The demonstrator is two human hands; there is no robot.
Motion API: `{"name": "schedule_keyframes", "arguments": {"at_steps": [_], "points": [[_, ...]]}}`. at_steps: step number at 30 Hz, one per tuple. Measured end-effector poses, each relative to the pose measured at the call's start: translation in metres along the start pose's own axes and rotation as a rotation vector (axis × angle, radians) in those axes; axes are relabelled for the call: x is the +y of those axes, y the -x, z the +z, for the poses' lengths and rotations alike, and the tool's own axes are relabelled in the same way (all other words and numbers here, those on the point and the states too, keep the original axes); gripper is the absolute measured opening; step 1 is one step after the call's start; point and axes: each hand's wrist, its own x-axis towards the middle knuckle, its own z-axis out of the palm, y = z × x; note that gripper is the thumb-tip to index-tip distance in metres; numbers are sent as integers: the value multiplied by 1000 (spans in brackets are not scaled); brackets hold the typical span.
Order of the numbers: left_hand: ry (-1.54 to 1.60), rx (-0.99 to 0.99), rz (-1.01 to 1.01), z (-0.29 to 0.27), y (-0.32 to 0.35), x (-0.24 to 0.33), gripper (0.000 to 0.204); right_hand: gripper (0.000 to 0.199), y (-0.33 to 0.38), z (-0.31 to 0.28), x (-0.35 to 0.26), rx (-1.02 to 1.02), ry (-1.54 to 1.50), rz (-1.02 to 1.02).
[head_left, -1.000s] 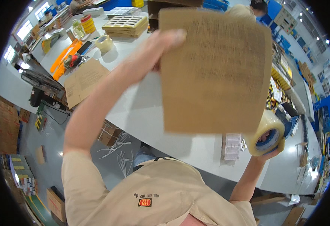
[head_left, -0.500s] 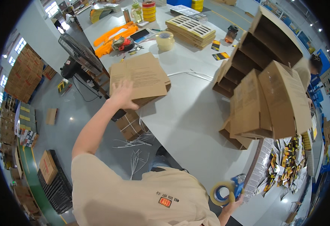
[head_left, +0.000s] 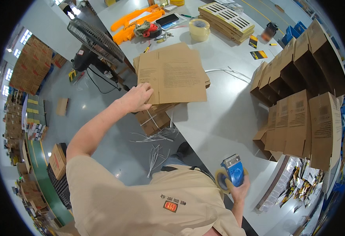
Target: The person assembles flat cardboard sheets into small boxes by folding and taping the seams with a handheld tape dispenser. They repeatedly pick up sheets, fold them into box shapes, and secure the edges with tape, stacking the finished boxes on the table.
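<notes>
My left hand (head_left: 139,98) is at the near left corner of a stack of flattened cardboard boxes on the table. Its fingers curl over the edge of the top flattened cardboard box (head_left: 182,76), which lies askew over those beneath. My right hand (head_left: 240,190) grips a blue tape dispenser (head_left: 235,173) with a roll of tape in it, held low beside my body near the table's front edge. To the right, several opened cardboard boxes (head_left: 288,122) stand in rows.
A clear tape roll (head_left: 199,30), pliers (head_left: 164,37), a phone (head_left: 167,19) and orange cloth (head_left: 135,24) lie at the back. White straps (head_left: 229,70) cross the table. A floor fan (head_left: 95,43) stands left. Loose printed packets (head_left: 298,183) are piled at right.
My left hand has gone from resting spread on the stack to curling at its edge. The tape dispenser has come up and turned in my right hand. The whole view has shifted.
</notes>
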Motion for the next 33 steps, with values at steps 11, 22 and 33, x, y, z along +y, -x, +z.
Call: {"name": "schedule_keyframes", "arguments": {"at_steps": [11,22,33], "points": [[35,146,-32,-1,-11,0,22,73,18,-28,16,20,59,-29],[-138,65,627,-124,10,239,20,63,7,-80,56,952,-267,-209],[1406,-656,-308,-28,-46,331,65,49,-42,-29,103,794,-619,14]]}}
